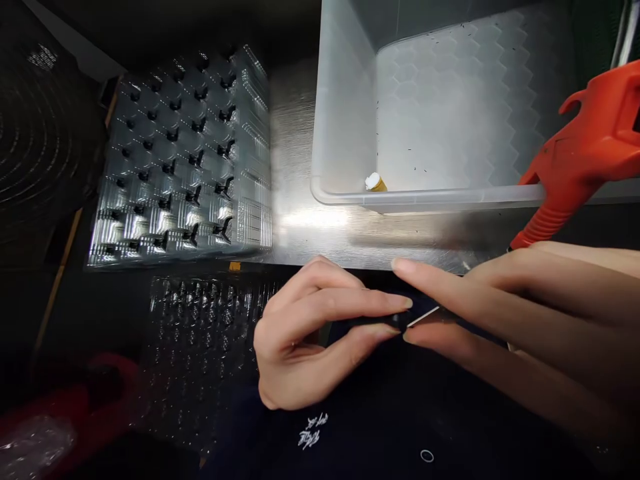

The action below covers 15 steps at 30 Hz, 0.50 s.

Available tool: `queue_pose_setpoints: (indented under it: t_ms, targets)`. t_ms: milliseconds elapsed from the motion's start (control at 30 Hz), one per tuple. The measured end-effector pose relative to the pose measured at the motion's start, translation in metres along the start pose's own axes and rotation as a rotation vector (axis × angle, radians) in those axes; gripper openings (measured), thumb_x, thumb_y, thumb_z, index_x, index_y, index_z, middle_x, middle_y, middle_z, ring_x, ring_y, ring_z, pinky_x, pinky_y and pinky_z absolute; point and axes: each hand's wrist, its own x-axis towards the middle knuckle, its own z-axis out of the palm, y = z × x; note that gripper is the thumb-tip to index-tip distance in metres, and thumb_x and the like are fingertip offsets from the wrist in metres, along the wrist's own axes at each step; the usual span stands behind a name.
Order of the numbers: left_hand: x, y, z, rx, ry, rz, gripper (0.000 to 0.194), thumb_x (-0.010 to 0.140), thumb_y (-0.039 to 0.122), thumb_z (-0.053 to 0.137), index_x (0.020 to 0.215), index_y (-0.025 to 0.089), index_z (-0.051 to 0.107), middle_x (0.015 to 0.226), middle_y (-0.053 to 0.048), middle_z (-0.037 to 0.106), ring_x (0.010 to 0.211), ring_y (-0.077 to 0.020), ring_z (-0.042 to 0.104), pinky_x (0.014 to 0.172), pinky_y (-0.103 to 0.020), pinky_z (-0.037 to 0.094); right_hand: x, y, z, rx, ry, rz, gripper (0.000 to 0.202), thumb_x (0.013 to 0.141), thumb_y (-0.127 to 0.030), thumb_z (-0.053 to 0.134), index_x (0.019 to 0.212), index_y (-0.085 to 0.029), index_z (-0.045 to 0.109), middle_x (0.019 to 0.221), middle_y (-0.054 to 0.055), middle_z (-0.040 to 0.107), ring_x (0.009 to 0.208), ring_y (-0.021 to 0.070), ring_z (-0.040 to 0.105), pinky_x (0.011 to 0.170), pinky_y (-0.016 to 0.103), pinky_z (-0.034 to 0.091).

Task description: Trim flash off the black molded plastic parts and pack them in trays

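Low in the middle of the head view, my left hand [320,333] pinches a small black part [399,322] between thumb and forefinger. What kind of part it is, I cannot tell. From the right comes my right hand [510,313], closed around a thin blade [424,316] whose bright slanted edge shows between the fingers. The blade's tip is at or very near the black part; whether they touch is unclear. My right forefinger stretches out above the blade. Any handle is hidden inside the hand.
Stacked clear plastic trays [170,167] hold rows of small black parts at left. A translucent bin [430,197] contains a small yellow-and-white piece [375,182] and dark specks. An orange air gun [590,140] hangs at right. Another clear tray [195,360] lies below the metal bench [295,167].
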Motion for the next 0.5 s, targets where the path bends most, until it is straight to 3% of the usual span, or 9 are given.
queue_pose_setpoints:
  t_ms: [167, 500]
  targets:
    - [-0.0008, -0.0004, -0.0012, 0.063, 0.009, -0.015, 0.017, 0.110, 0.034, 0.071, 0.110, 0.024, 0.085, 0.089, -0.001, 0.075, 0.076, -0.0106, 0.070, 0.068, -0.022, 0.061, 0.0026, 0.0000, 0.0031, 0.012, 0.025, -0.001, 0.043, 0.113, -0.068, 0.041, 0.152, -0.061, 0.058, 0.081, -0.007, 0.073, 0.066, 0.0204, 0.063, 0.051, 0.044, 0.042]
    - [0.0036, -0.0046, -0.0018, 0.071, -0.001, 0.073, 0.014, 0.109, 0.028, 0.073, 0.109, 0.019, 0.083, 0.087, -0.001, 0.075, 0.075, -0.0102, 0.069, 0.068, -0.020, 0.060, 0.0075, 0.0022, 0.0054, 0.009, 0.085, -0.056, 0.041, 0.116, -0.063, 0.043, 0.147, -0.049, 0.066, 0.083, -0.007, 0.073, 0.068, 0.0189, 0.058, 0.061, 0.041, 0.037]
